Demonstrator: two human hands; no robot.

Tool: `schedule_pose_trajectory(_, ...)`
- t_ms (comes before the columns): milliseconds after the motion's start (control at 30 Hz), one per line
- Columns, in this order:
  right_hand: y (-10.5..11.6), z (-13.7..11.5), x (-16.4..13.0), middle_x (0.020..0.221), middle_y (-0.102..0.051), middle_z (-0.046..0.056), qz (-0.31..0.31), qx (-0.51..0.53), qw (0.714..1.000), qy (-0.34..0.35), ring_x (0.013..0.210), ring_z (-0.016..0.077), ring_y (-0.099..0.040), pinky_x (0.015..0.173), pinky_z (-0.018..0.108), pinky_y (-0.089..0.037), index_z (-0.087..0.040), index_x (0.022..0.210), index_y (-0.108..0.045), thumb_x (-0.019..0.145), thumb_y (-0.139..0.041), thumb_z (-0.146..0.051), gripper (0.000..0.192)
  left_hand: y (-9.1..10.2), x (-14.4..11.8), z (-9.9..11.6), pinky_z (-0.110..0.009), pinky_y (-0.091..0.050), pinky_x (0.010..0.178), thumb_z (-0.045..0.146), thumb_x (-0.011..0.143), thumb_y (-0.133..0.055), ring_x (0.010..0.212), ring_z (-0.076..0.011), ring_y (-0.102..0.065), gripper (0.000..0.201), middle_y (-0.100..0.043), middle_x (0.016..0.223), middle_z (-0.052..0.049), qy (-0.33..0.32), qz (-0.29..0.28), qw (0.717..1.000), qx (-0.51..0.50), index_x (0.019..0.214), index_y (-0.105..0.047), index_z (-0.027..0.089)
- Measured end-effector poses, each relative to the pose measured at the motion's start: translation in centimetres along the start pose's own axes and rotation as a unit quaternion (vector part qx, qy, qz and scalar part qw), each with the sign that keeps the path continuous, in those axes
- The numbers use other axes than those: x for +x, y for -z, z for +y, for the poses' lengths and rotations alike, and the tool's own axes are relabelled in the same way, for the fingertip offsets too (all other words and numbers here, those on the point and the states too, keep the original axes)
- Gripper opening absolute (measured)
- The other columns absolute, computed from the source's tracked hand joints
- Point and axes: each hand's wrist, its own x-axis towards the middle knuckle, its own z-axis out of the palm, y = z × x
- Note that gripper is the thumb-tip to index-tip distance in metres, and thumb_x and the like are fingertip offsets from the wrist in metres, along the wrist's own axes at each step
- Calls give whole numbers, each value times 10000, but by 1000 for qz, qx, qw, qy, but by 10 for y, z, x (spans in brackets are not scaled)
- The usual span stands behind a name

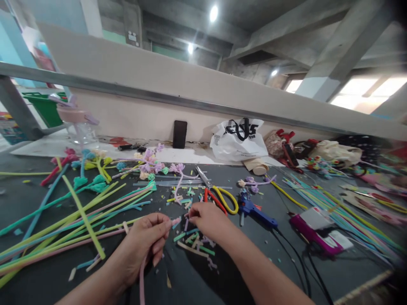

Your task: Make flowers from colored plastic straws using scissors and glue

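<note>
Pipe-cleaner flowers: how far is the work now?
Done: several finished flowers lie at the table's far side. In hand: left hand and right hand pinch a pink stem between them. Left: many uncut long stems remain; scissors and glue gun lie unused.

The white bag (pixel 239 140) bears black print, not legible

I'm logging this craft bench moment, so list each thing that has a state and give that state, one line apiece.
left hand: closed, pinching a pink strip.
right hand: fingers curled, pinching near the strip's tip.
pink strip: held between both hands, its tail hanging below the left hand.
scissors: lying flat, blades shut.
glue gun: lying on its side, cord attached.
phone: upright against the wall, screen dark.
white bag: slumped, handles drooping.
</note>
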Motion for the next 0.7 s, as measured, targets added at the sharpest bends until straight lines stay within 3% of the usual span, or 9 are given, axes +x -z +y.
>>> schedule_pose_trajectory(233, 1, 19, 1, 670, -622, -32, 0, 94, 996, -1, 483, 62, -510, 489, 185, -359, -190, 783, -580, 737, -519, -123, 103, 0, 1, 0, -134, -274, 248, 372, 736, -597, 259, -17, -223, 265, -324, 358, 101, 9, -3, 1000, -10, 614, -482, 167)
schedule_pose_trajectory(433, 10, 12, -5, 739, -617, -20, 36, 152, 986, 56, 648, 94, -534, 592, 206, -382, -198, 777, -596, 707, -523, -57, 173, 1, 2, -3, -130, -270, 245, 366, 737, -602, 261, -11, -242, 254, -360, 404, 93, 8, -4, 1000, -14, 627, -496, 164)
schedule_pose_trajectory(567, 10, 3, -7, 837, -606, -1, 42, 80, 983, 159, 805, 116, -538, 714, 223, -380, -202, 825, -614, 715, -479, -11, 258, 0, 2, -2, -130, -269, 247, 366, 741, -597, 257, -13, -225, 261, -336, 371, 98, 13, 0, 1000, -11, 612, -490, 166)
schedule_pose_trajectory(700, 3, 2, -6, 834, -592, 3, 10, -25, 984, 178, 776, 129, -530, 681, 238, -358, -205, 815, -612, 754, -528, -103, 145, 0, 2, -1, -132, -254, 243, 379, 737, -595, 247, -19, -226, 272, -321, 341, 99, 15, -5, 1000, -6, 602, -485, 170)
